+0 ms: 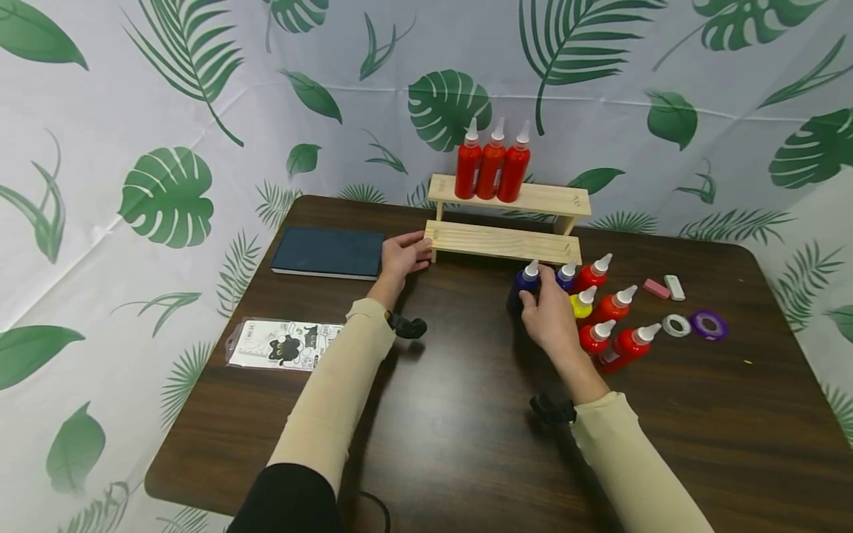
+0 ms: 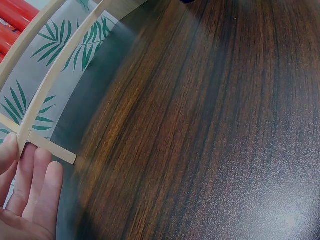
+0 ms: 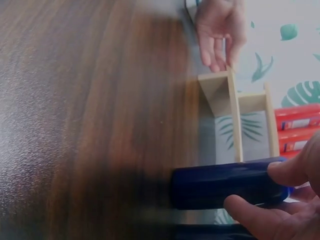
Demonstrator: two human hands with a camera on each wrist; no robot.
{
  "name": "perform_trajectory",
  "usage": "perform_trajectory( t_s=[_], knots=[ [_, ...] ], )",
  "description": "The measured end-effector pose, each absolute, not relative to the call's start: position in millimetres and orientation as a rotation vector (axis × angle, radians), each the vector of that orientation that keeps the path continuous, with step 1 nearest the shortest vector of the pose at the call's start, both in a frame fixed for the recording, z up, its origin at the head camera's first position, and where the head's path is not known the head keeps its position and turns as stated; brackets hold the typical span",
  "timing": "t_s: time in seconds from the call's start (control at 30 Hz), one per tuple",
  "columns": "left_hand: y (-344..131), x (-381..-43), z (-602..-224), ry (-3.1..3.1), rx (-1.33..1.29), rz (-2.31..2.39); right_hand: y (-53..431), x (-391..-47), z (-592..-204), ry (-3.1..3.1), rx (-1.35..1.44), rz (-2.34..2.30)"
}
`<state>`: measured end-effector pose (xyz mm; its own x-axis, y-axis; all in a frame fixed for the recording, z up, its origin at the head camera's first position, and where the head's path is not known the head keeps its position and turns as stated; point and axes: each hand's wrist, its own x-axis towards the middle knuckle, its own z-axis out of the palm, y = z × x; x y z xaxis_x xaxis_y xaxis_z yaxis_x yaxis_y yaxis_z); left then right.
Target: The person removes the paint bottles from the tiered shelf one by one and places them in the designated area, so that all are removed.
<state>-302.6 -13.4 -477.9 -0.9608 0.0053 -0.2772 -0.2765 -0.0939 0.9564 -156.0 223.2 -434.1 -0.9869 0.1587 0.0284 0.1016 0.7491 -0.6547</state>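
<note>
The left forearm is stretched forward and slanted to the right; the right forearm is likewise stretched, slanted to the left. The left hand is held out farther, its lightly bent fingers set opposite the thumb in a pinch. The right hand is held nearer the body, its thumb and fingers curved in a grip, its back turned toward the head camera

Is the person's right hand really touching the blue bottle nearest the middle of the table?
Touching. The right wrist view shows it plainly: the fingers of the right hand lie against the blue bottle, with no gap showing.
</note>
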Motion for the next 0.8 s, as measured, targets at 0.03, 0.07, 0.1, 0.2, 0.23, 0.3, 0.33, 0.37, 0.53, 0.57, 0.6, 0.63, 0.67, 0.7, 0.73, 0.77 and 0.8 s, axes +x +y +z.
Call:
perform_trajectory(
  t_s=[0.03, 0.07, 0.1, 0.2, 0.23, 0.3, 0.33, 0.37, 0.53, 0.57, 0.6, 0.63, 0.67, 0.7, 0.73, 0.77, 0.8],
  knots=[
    [-14, -303, -478, 1.972, -0.304, 2.17, 223, -155, -433, -2.868, -0.217, 1.063],
    [-14, -303, -478, 1.97, -0.306, 2.17, 223, -155, -432, -2.876, -0.223, 1.065],
    [-14, -303, -478, 1.969, -0.308, 2.17, 223, -155, -430, -2.883, -0.227, 1.065],
    [-14, -303, -479, 1.967, -0.31, 2.169, 224, -153, -425, -2.905, -0.226, 1.075],
    [-14, -303, -479, 1.966, -0.31, 2.168, 224, -153, -423, -2.912, -0.22, 1.076],
    [-15, -304, -480, 1.966, -0.311, 2.168, 226, -151, -419, -2.928, -0.201, 1.079],
    [-15, -304, -480, 1.968, -0.31, 2.168, 227, -151, -416, -2.936, -0.187, 1.084],
    [-15, -304, -480, 1.968, -0.311, 2.169, 228, -150, -413, -2.937, -0.169, 1.092],
    [-14, -304, -480, 1.975, -0.307, 2.17, 232, -145, -386, -2.884, -0.11, 1.133],
    [-14, -304, -480, 1.976, -0.306, 2.17, 233, -145, -379, -2.862, -0.103, 1.139],
    [-14, -304, -480, 1.98, -0.303, 2.169, 234, -145, -372, -2.844, -0.097, 1.139],
    [-14, -304, -480, 1.983, -0.299, 2.167, 235, -146, -364, -2.822, -0.092, 1.143],
    [-14, -304, -479, 1.983, -0.298, 2.168, 237, -147, -357, -2.804, -0.089, 1.14],
    [-14, -304, -479, 1.982, -0.299, 2.168, 238, -149, -350, -2.793, -0.083, 1.138],
    [-13, -304, -479, 1.983, -0.299, 2.168, 239, -152, -344, -2.785, -0.081, 1.137],
    [-13, -304, -479, 1.986, -0.299, 2.166, 240, -156, -338, -2.777, -0.083, 1.132],
    [-13, -304, -479, 1.988, -0.299, 2.167, 240, -160, -333, -2.774, -0.085, 1.131]
  ],
)
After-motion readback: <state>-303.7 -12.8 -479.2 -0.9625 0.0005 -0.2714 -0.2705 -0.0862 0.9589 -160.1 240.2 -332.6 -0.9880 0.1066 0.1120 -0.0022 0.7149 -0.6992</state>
